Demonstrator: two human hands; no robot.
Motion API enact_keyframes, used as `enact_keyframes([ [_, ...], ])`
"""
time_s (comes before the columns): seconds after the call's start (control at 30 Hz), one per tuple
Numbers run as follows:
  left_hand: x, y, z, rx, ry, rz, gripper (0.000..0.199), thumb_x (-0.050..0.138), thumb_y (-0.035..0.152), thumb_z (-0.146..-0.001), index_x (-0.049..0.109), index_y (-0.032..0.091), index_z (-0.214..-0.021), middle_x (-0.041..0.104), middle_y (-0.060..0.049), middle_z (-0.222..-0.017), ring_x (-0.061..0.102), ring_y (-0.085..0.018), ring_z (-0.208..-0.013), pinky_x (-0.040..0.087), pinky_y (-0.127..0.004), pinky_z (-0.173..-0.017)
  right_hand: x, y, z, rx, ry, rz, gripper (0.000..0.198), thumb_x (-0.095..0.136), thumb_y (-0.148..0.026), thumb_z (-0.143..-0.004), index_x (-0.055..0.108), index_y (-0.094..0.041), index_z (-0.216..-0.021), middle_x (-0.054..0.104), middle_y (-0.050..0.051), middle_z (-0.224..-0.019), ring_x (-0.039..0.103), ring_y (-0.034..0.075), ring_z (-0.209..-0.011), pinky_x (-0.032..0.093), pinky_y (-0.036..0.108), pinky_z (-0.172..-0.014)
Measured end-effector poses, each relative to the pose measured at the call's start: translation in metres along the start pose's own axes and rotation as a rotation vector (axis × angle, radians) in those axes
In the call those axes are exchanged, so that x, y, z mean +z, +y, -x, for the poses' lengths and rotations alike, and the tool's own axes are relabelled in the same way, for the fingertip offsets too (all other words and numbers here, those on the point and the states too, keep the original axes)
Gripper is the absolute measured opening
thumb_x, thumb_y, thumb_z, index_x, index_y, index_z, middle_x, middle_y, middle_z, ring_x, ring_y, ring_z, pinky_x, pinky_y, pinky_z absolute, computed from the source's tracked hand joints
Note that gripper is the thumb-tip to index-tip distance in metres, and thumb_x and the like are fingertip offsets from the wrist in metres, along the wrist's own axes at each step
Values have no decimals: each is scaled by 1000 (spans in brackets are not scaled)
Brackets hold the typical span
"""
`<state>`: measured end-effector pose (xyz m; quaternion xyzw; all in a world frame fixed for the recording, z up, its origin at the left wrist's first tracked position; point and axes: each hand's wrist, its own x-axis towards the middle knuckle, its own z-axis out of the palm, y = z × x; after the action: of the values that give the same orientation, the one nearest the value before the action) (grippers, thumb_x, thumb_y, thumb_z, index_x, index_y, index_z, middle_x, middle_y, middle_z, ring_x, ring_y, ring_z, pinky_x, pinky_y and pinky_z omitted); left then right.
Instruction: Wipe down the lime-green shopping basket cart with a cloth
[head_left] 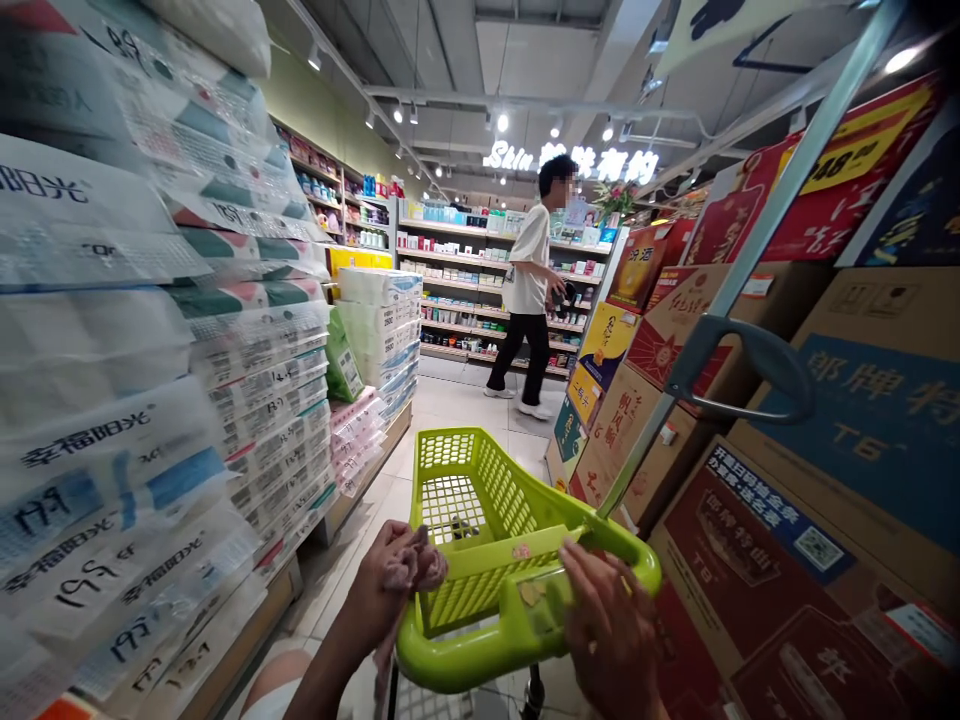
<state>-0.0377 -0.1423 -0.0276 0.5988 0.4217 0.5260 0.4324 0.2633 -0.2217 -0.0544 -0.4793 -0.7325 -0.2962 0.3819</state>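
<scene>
A lime-green shopping cart (pixel 517 500) with a perforated basket stands in front of me. My left hand (pixel 382 575) is closed around a crumpled greyish-pink cloth (pixel 414 562) at the cart's left rear corner. Part of the cloth hangs down below the hand. My right hand (pixel 611 625) is over the right side of the cart's thick rounded handle (pixel 461 665), its fingers stretched forward beside the clear-covered panel (pixel 534 605). Nothing shows in the right hand. A metal pole (pixel 780 230) with a grey loop grip (pixel 750 370) rises from the cart's right side.
Stacked paper packs (pixel 112 400) line the left of the aisle. Boxed goods (pixel 795 540) are piled close on the right. Ahead, a person (pixel 531 270) in a white top walks across in front of product shelves (pixel 450 270). Pale floor tiles (pixel 442 395) run between.
</scene>
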Motion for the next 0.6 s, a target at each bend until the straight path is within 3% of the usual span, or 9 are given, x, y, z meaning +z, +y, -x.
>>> enact_keyframes([
  [0.07, 1, -7, -21, -36, 17, -12, 49, 79, 69, -67, 72, 20, -69, 66, -8, -81, 66, -23, -72, 57, -35, -69, 3, -19, -8, -57, -69, -54, 56, 47, -22, -95, 52, -24, -151, 69, 6, -140, 66, 26, -126, 39, 47, -114],
  [0.17, 5, -32, -38, -155, 191, 75, 60, 83, 76, -56, 72, 20, -76, 74, -8, -83, 72, -29, -84, 60, -39, -80, 11, -32, -15, -96, -122, -35, 52, 54, -29, -93, 59, -24, -145, 70, 4, -139, 67, 27, -121, 44, 43, -108],
  [0.27, 10, -59, -25, -233, 374, 241, 68, 80, 80, -57, 73, 21, -89, 79, -9, -93, 75, -35, -98, 61, -44, -87, 20, -29, -14, -83, -126, -38, 52, 59, -32, -92, 62, -24, -143, 72, 4, -135, 69, 26, -117, 48, 40, -103],
  [0.37, 7, -73, 5, -246, 440, 278, 64, 79, 76, -63, 74, 24, -98, 79, -9, -99, 74, -34, -101, 63, -43, -85, 26, -24, -9, -22, -98, -59, 49, 55, -30, -93, 63, -25, -141, 73, 5, -132, 69, 27, -116, 47, 42, -105],
  [0.43, 0, -71, 20, -213, 354, 217, 57, 86, 70, -57, 75, 25, -90, 78, -8, -93, 74, -32, -92, 63, -40, -79, 26, -22, -7, 4, -86, -60, 46, 53, -28, -93, 66, -25, -137, 74, 5, -131, 69, 28, -116, 47, 43, -105],
  [0.5, -5, -62, 22, -140, 189, 149, 49, 91, 63, -53, 74, 25, -78, 75, -8, -86, 72, -29, -80, 63, -37, -71, 24, -19, -9, -33, -110, -50, 44, 54, -28, -92, 67, -24, -135, 73, 5, -132, 68, 27, -116, 47, 42, -105],
  [0.6, -4, -46, 0, -35, -30, 103, 39, 85, 59, -67, 75, 22, -75, 70, -8, -84, 69, -26, -74, 61, -35, -69, 17, -15, -16, -83, -161, -30, 43, 56, -27, -91, 67, -22, -133, 72, 5, -133, 67, 25, -117, 46, 40, -105],
])
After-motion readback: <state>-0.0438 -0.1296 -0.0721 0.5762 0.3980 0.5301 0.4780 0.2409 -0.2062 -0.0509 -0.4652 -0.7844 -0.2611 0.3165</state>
